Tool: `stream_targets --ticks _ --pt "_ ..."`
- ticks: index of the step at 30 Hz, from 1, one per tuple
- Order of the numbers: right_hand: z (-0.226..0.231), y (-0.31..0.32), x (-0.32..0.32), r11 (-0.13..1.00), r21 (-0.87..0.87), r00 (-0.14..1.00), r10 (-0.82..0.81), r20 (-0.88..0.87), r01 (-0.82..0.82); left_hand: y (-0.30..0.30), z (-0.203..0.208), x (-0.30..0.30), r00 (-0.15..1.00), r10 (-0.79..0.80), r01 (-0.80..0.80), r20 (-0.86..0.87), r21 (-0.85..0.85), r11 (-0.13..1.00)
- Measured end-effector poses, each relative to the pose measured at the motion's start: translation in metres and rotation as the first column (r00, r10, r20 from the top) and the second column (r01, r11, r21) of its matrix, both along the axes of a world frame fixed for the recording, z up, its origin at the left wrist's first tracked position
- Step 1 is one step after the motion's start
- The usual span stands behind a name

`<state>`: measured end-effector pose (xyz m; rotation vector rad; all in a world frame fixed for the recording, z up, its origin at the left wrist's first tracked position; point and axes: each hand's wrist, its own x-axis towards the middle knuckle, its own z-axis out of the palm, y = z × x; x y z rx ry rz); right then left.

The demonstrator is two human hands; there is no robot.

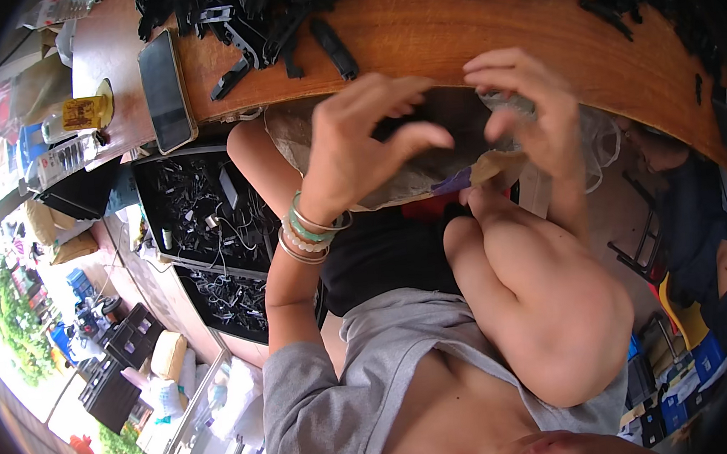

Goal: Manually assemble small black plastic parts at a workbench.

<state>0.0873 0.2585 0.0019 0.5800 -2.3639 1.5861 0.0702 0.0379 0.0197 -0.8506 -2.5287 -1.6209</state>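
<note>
Both of my hands are raised in front of the near edge of a brown wooden table (416,26). My left hand (373,136), with bangles at the wrist, has its thumb and fingers apart and nothing between them. My right hand (533,107) is curved the same way, slightly blurred, its fingers apart and holding nothing I can see. Below them, an open plastic sack (297,138) hangs near my legs; its dark inside shows between the hands. A single black plastic part (333,48) lies on the table beyond my left hand.
Piles of black plastic parts (233,32) cover the table's far side. A phone (165,93) lies at its left end near a yellow-lidded jar (88,112). Black trays (200,210) of small parts stand at left. Another person (705,226) sits at right.
</note>
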Motion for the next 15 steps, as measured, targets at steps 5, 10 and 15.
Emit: stream_targets --ticks 5,10,15 --pt "-0.008 0.047 -0.048 0.746 0.354 0.810 -0.415 -0.415 0.564 -0.015 -0.013 -0.025 0.878 0.440 -0.466 -0.188 -0.133 0.874" --pt "0.030 0.020 -0.066 0.626 0.739 0.858 -0.497 0.133 0.248 -0.015 -0.022 -0.031 0.802 0.420 -0.596 -0.425 -0.508 0.622" --pt "-0.017 0.027 -0.056 0.627 0.569 0.828 -0.245 -0.505 0.533 -0.006 -0.020 -0.031 0.850 0.393 -0.526 -0.351 -0.557 0.643"
